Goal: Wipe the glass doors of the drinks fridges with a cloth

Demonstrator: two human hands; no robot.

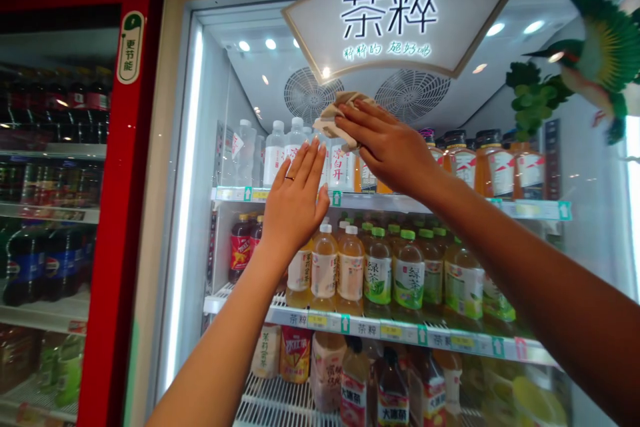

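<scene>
The right hand (pixel 385 147) grips what looks like a crumpled beige cloth (pixel 334 119) against the glass door (pixel 235 90) of a drinks cooler, near its upper edge, while the left hand (pixel 295 203) lies open and flat on the glass.

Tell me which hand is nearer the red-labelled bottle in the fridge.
Left. The left hand is just right of the red-labelled bottle; the right hand is farther right and higher.
</scene>
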